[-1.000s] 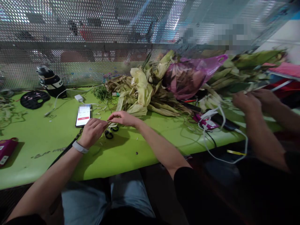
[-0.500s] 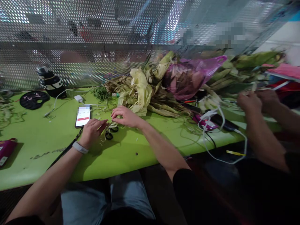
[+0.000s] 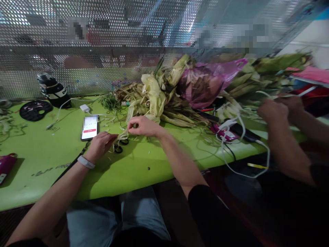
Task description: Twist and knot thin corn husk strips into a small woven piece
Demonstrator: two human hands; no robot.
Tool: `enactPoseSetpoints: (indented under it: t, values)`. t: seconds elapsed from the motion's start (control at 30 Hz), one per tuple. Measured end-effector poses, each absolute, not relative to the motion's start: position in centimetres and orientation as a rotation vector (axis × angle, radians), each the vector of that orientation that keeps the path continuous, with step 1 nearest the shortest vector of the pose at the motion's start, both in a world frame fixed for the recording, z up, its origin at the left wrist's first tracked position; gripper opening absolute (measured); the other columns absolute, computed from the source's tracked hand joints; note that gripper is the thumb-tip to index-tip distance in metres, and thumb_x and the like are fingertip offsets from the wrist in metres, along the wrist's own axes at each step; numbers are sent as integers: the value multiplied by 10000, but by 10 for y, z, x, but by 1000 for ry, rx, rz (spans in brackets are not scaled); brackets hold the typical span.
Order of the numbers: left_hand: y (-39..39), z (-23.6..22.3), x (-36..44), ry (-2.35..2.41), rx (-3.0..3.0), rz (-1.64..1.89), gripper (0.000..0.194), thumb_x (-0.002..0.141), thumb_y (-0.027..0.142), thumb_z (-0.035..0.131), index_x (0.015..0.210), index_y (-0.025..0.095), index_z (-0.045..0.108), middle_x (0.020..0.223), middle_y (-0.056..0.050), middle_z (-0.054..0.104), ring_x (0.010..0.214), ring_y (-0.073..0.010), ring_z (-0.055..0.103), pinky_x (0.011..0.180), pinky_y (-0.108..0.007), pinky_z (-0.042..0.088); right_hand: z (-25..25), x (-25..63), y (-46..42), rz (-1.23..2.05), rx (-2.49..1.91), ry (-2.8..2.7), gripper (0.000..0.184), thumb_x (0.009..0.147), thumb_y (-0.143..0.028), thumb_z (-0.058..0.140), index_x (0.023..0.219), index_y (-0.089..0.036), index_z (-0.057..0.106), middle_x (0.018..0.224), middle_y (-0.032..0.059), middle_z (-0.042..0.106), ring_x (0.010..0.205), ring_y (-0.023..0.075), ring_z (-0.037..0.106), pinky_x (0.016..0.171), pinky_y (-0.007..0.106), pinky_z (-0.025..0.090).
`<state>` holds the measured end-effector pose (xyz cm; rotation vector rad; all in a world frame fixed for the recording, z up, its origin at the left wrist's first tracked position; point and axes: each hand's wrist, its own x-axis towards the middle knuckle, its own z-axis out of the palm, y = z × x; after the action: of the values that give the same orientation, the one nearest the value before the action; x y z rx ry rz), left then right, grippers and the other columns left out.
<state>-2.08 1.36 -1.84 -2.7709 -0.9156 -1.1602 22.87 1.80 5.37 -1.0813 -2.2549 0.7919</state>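
Observation:
My left hand [image 3: 102, 144], with a pale band on its wrist, is closed in a pinch on thin pale strips of corn husk [image 3: 121, 136]. To its right, my right hand [image 3: 143, 126] has thumb and fingers pressed together at the far end of a strip, which stretches between the two hands. Just under them lie scissors [image 3: 118, 149], of which only the black handle loops show. Behind my right hand rises a heap of dry corn husks [image 3: 151, 97]. A phone [image 3: 89, 128] with a lit screen lies beyond my left hand.
On the green table [image 3: 123, 178] stand a dark bottle [image 3: 55, 91] and a pink plastic bag [image 3: 197, 85]. A magenta box [image 3: 6, 167] sits at the left edge. White cables [image 3: 267, 154] hang over the front edge. At right, another person's hands [image 3: 273, 109] work with husks.
My right hand has moved slightly right, away from my left hand, and the strip between them shows more. My left hand stays nearly in place. The view has shifted a little.

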Motion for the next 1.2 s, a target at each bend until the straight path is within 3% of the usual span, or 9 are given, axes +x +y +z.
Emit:
enactPoseSetpoints:
  t: [0.17, 0.37, 0.53, 0.63, 0.8, 0.9, 1.0, 1.1, 1.2]
  values:
    - [14, -19, -22, -922, -2773, -1115, 203, 914, 205, 548, 1008, 156, 722, 753, -71, 699, 662, -171, 622, 603, -280, 503, 45, 211, 19, 1324, -1034, -1818, 60, 770, -178, 581, 722, -142, 587, 921, 61, 676, 638, 88, 552, 535, 215, 385]
    - [10, -14, -23, -971, -2781, -1106, 266, 871, 126, 516, 1046, 155, 714, 799, -78, 701, 698, -180, 625, 628, -294, 515, 45, 210, 20, 1536, -1085, -1634, 36, 752, -129, 585, 719, -139, 593, 571, -25, 573, 496, 56, 511, 415, 148, 309]
    - [10, -15, -22, -926, -2726, -1158, 198, 896, 164, 552, 1012, 145, 712, 757, -71, 696, 661, -176, 622, 590, -276, 489, 42, 218, 27, 1787, -955, -1531, 56, 743, -187, 584, 708, -159, 550, 684, 16, 688, 393, 43, 471, 322, 164, 215]
    - [12, -17, -21, -942, -2709, -1190, 176, 906, 210, 575, 997, 157, 715, 739, -63, 695, 645, -167, 621, 589, -269, 484, 40, 220, 30, 1670, -984, -1524, 70, 737, -176, 592, 690, -163, 541, 686, 11, 684, 421, 42, 479, 337, 160, 249]
    - [11, -16, -20, -968, -2710, -1188, 187, 917, 233, 558, 984, 167, 721, 737, -60, 699, 636, -161, 627, 588, -268, 487, 35, 213, 30, 1540, -909, -1602, 107, 755, -204, 646, 747, -148, 555, 952, 57, 712, 606, 57, 606, 441, 148, 378]
    - [11, -15, -20, -933, -2713, -1196, 187, 911, 228, 566, 996, 163, 719, 731, -63, 697, 627, -163, 620, 582, -270, 483, 32, 208, 27, 1642, -806, -1556, 183, 796, -298, 642, 795, -176, 506, 762, 11, 692, 523, 73, 587, 404, 165, 352]
    - [11, -17, -21, -921, -2721, -1198, 183, 909, 227, 576, 1011, 163, 714, 736, -64, 695, 632, -163, 616, 587, -271, 481, 34, 206, 23, 1559, -856, -1603, 266, 820, -393, 666, 833, -195, 489, 545, -68, 562, 435, 73, 502, 420, 187, 373]
    - [13, -19, -22, -915, -2720, -1215, 180, 905, 226, 590, 1021, 167, 714, 755, -65, 704, 639, -160, 623, 594, -270, 489, 39, 207, 16, 1387, -1047, -1794, 351, 822, -503, 670, 898, -200, 509, 498, -98, 463, 401, 64, 397, 425, 201, 317]
    - [13, -19, -21, -906, -2705, -1207, 174, 904, 224, 594, 1002, 159, 722, 768, -70, 718, 653, -163, 635, 602, -272, 500, 46, 209, 8, 1071, -1322, -2061, 395, 791, -528, 698, 925, -183, 557, 553, -71, 481, 457, 69, 392, 475, 220, 280]
